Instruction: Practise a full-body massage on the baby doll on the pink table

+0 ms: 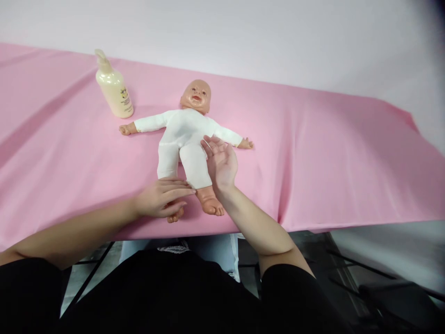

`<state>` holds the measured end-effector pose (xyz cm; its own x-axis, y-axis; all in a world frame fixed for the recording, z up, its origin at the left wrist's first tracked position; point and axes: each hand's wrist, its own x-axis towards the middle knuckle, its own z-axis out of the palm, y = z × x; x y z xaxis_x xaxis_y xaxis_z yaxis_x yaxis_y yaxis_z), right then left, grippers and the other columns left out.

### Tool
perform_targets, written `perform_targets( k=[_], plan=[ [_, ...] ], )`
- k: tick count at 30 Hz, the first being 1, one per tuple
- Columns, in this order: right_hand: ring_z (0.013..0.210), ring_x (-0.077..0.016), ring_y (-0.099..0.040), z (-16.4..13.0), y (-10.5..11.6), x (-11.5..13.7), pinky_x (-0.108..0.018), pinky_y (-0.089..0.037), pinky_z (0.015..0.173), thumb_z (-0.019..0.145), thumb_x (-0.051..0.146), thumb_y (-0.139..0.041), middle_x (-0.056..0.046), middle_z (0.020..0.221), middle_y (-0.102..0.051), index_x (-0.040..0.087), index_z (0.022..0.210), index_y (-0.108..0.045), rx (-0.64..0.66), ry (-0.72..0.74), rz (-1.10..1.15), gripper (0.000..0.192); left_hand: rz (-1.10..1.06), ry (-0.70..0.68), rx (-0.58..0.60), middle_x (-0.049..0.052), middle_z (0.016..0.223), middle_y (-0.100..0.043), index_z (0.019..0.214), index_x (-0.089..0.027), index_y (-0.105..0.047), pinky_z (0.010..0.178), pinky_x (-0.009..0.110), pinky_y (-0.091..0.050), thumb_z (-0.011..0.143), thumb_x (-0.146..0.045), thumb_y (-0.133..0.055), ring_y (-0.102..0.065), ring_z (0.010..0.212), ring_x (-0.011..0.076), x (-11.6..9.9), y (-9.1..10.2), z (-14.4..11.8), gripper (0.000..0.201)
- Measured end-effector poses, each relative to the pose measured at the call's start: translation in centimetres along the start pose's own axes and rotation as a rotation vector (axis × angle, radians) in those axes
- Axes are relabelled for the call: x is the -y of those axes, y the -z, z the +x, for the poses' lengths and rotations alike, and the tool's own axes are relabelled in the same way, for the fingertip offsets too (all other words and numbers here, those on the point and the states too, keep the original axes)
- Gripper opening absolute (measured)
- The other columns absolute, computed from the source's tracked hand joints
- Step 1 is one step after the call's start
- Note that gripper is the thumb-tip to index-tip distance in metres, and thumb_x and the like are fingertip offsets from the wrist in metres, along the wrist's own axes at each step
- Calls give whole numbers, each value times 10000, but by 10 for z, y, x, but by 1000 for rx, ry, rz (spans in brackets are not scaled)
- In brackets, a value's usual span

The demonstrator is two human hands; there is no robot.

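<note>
A baby doll with a white cloth body lies face up on the pink cloth, its arms spread and its feet toward me. My left hand rests over the doll's lower leg on the left, fingers stretched out, partly hiding that leg and foot. Along the outer side of the other thigh is my right hand, palm turned up and fingers extended beside the doll's hip. Neither hand is closed around anything. Whether the right fingertips touch the body I cannot tell.
A cream-coloured pump bottle stands at the back left, near the doll's hand. Pink cloth covers the table, whose front edge runs just before my body. A white wall rises behind it.
</note>
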<state>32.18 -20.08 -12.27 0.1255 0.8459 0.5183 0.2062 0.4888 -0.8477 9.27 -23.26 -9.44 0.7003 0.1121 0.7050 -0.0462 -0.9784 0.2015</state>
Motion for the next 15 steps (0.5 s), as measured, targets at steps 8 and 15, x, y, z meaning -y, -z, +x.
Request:
perform_targets(
  k=[8, 15],
  plan=[
    [1426, -261, -515, -13, -10, 47, -530, -527, 1118, 962, 676, -79, -120, 1494, -490, 267, 1206, -488, -19, 2, 129, 628, 64, 56, -74, 168, 1240, -690, 1445, -171, -443, 997, 478, -587, 944, -256, -597, -671, 1204, 282, -1, 0, -1, 531],
    [1391, -285, -523, -20, -6, 65, -557, -401, 1203, 926, 738, -424, -76, 1423, -560, 302, 1291, -523, 158, 746, -288, 577, 7, 83, -185, 170, 1263, -608, 1474, -195, -411, 954, 472, -589, 933, -248, -577, -613, 1218, 292, 3, -4, -5, 568]
  ],
)
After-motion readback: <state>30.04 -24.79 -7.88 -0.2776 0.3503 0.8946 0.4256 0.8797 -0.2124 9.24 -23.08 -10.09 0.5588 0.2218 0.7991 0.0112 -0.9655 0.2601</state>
